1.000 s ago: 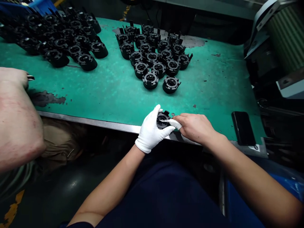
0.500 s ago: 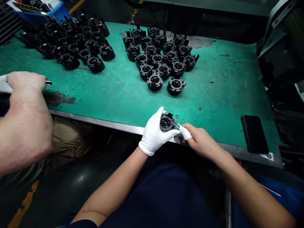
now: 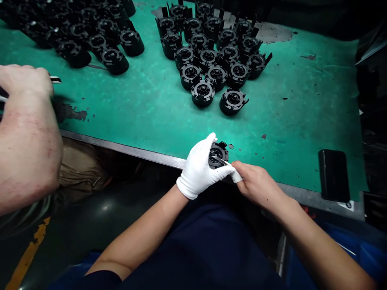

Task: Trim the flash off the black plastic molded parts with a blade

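My left hand (image 3: 198,169) wears a white glove and grips a round black plastic part (image 3: 218,154) over the front edge of the green table (image 3: 145,108). My bare right hand (image 3: 256,183), with a white wrap on one finger, pinches a thin metal blade (image 3: 223,162) whose tip rests on the part's face. Both hands are closed. A cluster of several like black parts (image 3: 211,60) stands further back in the middle of the table.
A second group of black parts (image 3: 87,36) fills the far left. A co-worker's arm and hand (image 3: 26,104) at the left holds a small tool. A black phone (image 3: 333,174) lies near the right front edge. Dark machinery borders the right side.
The view has tilted down and closer. My right hand has slid back toward me, with the blade tip still at the part. The co-worker's hand has shifted slightly.
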Available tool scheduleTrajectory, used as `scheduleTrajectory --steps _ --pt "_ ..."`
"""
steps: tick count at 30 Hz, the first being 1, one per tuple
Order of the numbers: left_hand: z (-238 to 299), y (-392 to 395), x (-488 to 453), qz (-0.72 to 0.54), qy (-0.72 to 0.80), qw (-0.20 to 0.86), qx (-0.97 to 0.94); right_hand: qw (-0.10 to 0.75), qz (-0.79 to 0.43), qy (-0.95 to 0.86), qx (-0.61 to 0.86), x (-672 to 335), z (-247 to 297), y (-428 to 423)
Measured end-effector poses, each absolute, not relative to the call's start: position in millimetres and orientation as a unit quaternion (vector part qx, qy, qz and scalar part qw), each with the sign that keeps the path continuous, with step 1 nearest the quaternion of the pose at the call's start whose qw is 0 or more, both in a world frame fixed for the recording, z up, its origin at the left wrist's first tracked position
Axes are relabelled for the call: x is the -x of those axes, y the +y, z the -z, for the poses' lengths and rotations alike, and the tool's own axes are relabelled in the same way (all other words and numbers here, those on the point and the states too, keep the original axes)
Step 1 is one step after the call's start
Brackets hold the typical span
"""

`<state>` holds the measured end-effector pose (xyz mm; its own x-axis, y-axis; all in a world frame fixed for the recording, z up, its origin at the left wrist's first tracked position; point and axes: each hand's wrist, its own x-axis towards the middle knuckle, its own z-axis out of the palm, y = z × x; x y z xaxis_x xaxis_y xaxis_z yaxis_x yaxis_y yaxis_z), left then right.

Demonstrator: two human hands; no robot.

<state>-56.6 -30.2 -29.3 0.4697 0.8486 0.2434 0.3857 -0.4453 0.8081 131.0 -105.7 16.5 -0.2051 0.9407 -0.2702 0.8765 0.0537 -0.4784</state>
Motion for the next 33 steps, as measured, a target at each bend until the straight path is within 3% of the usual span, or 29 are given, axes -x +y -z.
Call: scheduleTrajectory --steps 19,22,27,33 --pt "32 -30 58 -0.351 0.379 0.317 -0.795 -0.154 -0.244 -0.790 0.542 -156 -66 -57" --pt "31 -31 57 -0.352 0.384 0.313 -0.794 -0.152 -0.229 -0.801 0.533 -162 -68 -56" --pt "30 -32 56 -0.367 0.380 0.304 -0.793 -0.076 -0.169 -0.791 0.583 -173 -63 -62" --pt "30 -30 56 -0.367 0.381 0.292 -0.797 -0.129 -0.149 -0.786 0.585 -170 -57 -59"
